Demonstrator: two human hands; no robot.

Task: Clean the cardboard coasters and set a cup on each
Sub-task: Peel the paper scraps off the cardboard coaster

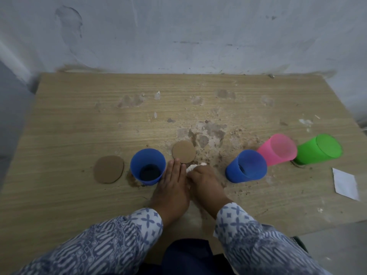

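So the person is mid-wipe here. The right hand (204, 181) is curled round a white wad of tissue or cloth (193, 167) and is pressing it onto the grubby patch of the table (79, 116). The left hand (172, 183) lies flat with straight fingers, holding nothing, right against the near blue cup (148, 166).

The centre coaster (183, 151) sits just past both hands, with the left fingertips just beside its near edge and the wad close to its near-right. The left coaster (108, 169) is on the far side of that cup. Whether another coaster is hidden under the hands can't be told.

To do this well, it's probably best to pin the coaster with the flat hand and wipe outward with light strokes, since cardboard scuffs and crumbs are everywhere around it. The other blue cup (246, 168), pink cup (277, 149) and green cup (317, 151) wait off to the right, near a white paper square (345, 183)
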